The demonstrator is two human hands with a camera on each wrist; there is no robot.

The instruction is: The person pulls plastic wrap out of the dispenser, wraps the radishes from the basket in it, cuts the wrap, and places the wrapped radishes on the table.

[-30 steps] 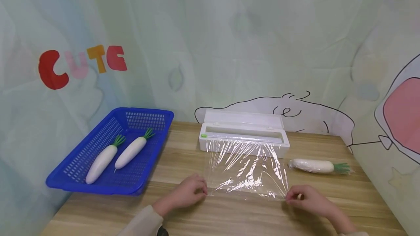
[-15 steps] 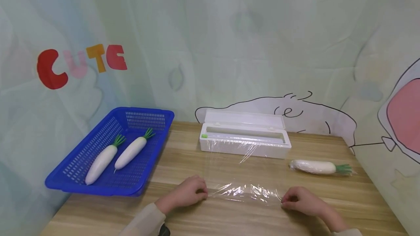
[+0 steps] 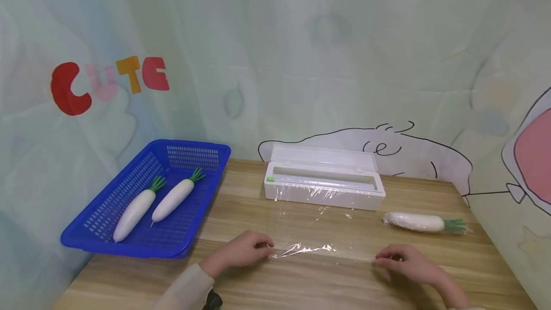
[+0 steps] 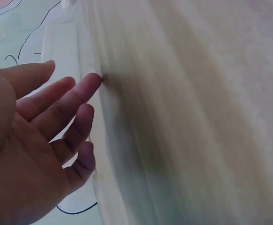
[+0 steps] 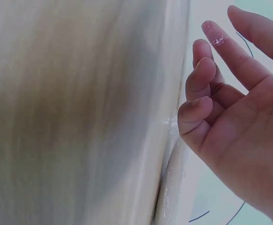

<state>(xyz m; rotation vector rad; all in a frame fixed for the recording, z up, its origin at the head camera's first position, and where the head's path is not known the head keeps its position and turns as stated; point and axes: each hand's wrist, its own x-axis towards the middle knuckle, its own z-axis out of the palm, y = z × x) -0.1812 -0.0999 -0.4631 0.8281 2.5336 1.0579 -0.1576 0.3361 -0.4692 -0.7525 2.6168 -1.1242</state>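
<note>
A sheet of clear plastic wrap (image 3: 305,249) lies on the table, running from the white wrap dispenser (image 3: 325,197) towards the front. Beside its front left corner is my left hand (image 3: 245,249), thumb and forefinger apart. At the opposite corner, my right hand (image 3: 406,262) is close to the film edge, its thumb also parted from the forefinger. In the right wrist view, a shiny bit of film shows at the forefinger (image 5: 219,41). The left wrist view shows the left hand (image 4: 38,136) with spread thumb and loosely bent fingers. Exact contact with the film is hard to see.
A blue plastic basket (image 3: 181,248) at the left holds two white radishes, one (image 3: 135,215) left of the other (image 3: 173,200). Right of the dispenser lies a radish in plastic wrap (image 3: 415,222). The dispenser's lid (image 3: 323,156) stands raised. A printed curtain (image 3: 284,61) hangs behind the wooden table (image 3: 301,286).
Both hands have let go of the wrap's front corners, thumbs parting from forefingers. The taut, creased sheet has come down flat onto the table. The right hand moved inward, then back out.
</note>
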